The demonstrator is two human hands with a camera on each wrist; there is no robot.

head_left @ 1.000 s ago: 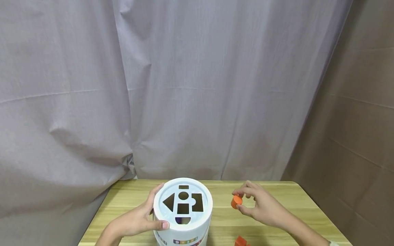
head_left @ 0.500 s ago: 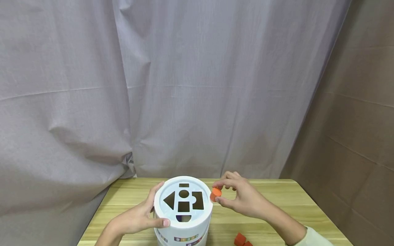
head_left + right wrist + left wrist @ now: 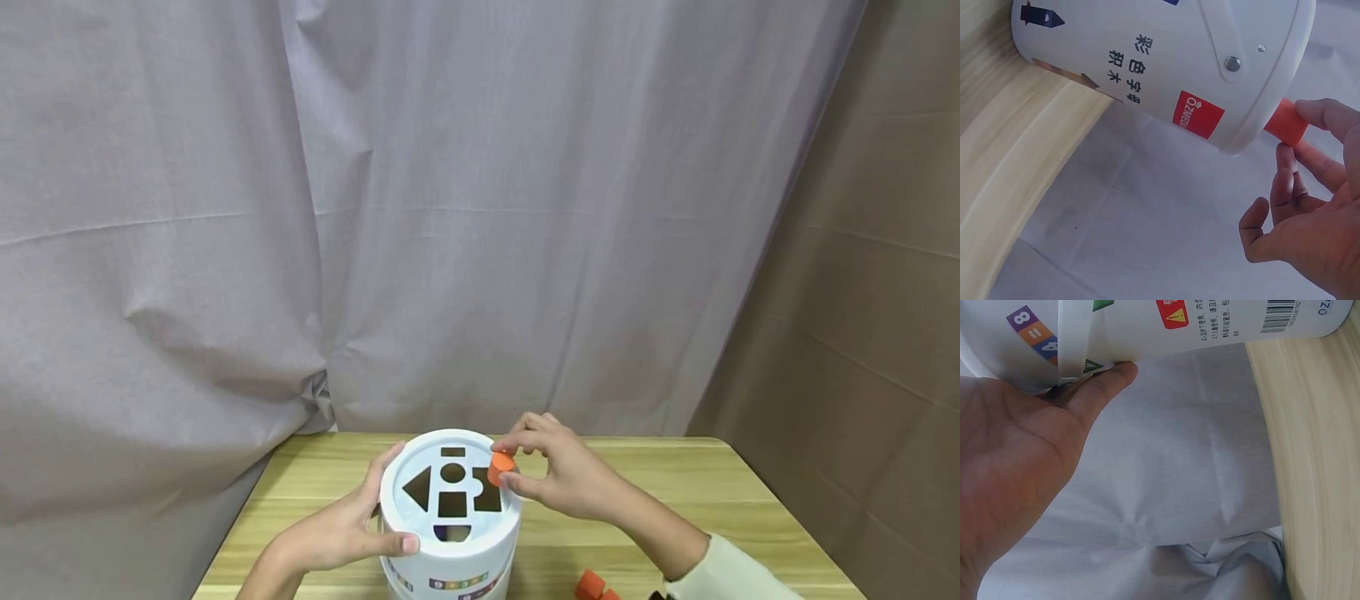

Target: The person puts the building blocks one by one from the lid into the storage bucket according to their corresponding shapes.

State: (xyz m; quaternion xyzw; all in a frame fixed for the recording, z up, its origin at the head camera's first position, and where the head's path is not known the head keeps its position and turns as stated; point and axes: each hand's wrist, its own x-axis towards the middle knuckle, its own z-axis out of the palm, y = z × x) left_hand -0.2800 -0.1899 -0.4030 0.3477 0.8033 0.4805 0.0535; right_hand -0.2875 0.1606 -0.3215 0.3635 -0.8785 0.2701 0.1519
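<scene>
A white shape-sorter bucket (image 3: 467, 567) stands on the table, its lid (image 3: 472, 523) cut with several holes: triangle, circle, square, half-round and others. My left hand (image 3: 337, 529) grips the bucket's left side at the top, thumb along the front of the rim and fingers toward the back. The left wrist view shows that hand (image 3: 1029, 434) against the bucket's printed wall (image 3: 1141, 328). Between thumb and fingertips my right hand (image 3: 573, 475) pinches an orange cylinder block (image 3: 500, 469) over the lid's right edge. In the right wrist view, the block (image 3: 1287, 122) partly hides behind the rim.
Red-orange blocks (image 3: 591, 585) lie on the wooden table (image 3: 697, 500) at the front, right of the bucket. A small dark object (image 3: 657, 595) shows by the right sleeve (image 3: 727, 571). Grey curtains (image 3: 480, 250) hang behind the table and at its sides.
My right hand has carried the orange cylinder block leftward from beside the bucket to over the lid's right edge. My left hand keeps its grip on the bucket.
</scene>
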